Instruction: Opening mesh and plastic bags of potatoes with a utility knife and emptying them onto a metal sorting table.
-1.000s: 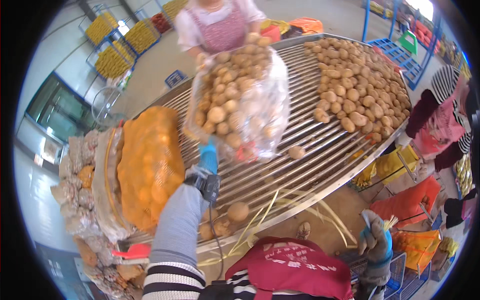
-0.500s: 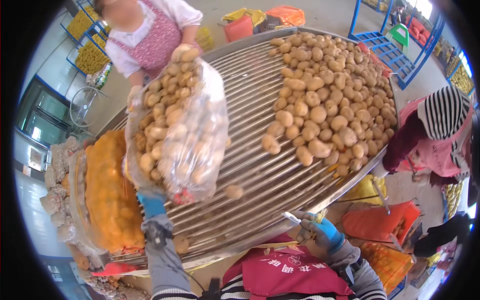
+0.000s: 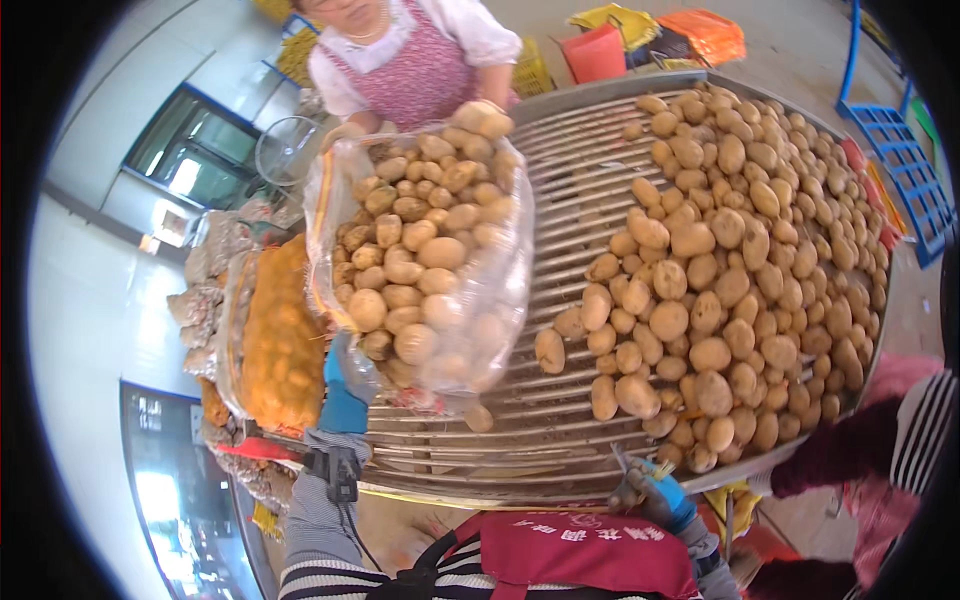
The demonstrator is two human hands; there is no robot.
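My left hand (image 3: 343, 385), in a blue glove, grips the lower left of a clear plastic bag full of potatoes (image 3: 418, 255); its fingertips are partly hidden. The bag lies open on the slatted metal table (image 3: 570, 180), and a person's gloved hands (image 3: 482, 118) are at its far end. My right hand (image 3: 648, 492), gloved in grey and blue, is closed at the table's near edge round a thin pale object (image 3: 620, 458) and what look like straw ties. An orange mesh sack of potatoes (image 3: 280, 350) stands left of my left hand.
A large spread of potatoes (image 3: 740, 280) covers the table's right part. A co-worker in a pink apron (image 3: 410, 50) stands opposite; another's striped sleeve (image 3: 920, 430) is at the right. A blue rack (image 3: 895, 170), red bin (image 3: 595, 52) and wheeled sack piles (image 3: 205, 325) surround it.
The bag first shifted left and nearer, and now lies flatter, with more potatoes showing. My left hand stayed at it. My right hand moved left onto the table's edge.
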